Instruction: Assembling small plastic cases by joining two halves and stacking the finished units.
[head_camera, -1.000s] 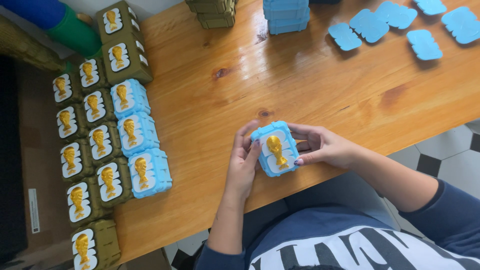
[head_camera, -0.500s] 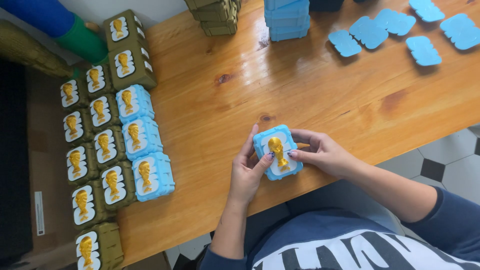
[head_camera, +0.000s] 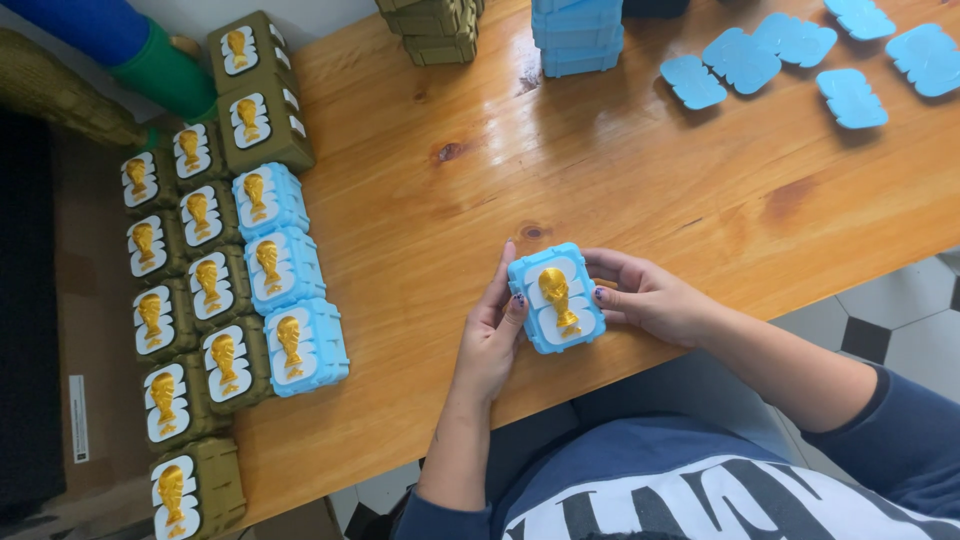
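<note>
Head view: blue box (head_camera: 556, 297) with gold trophy figure on lid sits near front edge of worktop (head_camera: 640, 190), long axis running away from body, slightly tilted. Left hand (head_camera: 492, 335) presses its left side, right hand (head_camera: 650, 298) its right; fingers of both curled against box, equally near. Whether box is lifted, hard to tell.

The bench (head_camera: 600, 190) is varnished wood, glossy, with dark knots and visible grain. The light-blue box (head_camera: 556, 297) looks like matt moulded plastic, its raised figure a shiny gold. The olive boxes (head_camera: 190, 290) at the left and blue lids (head_camera: 790, 40) far right look like the same matt plastic.
</note>
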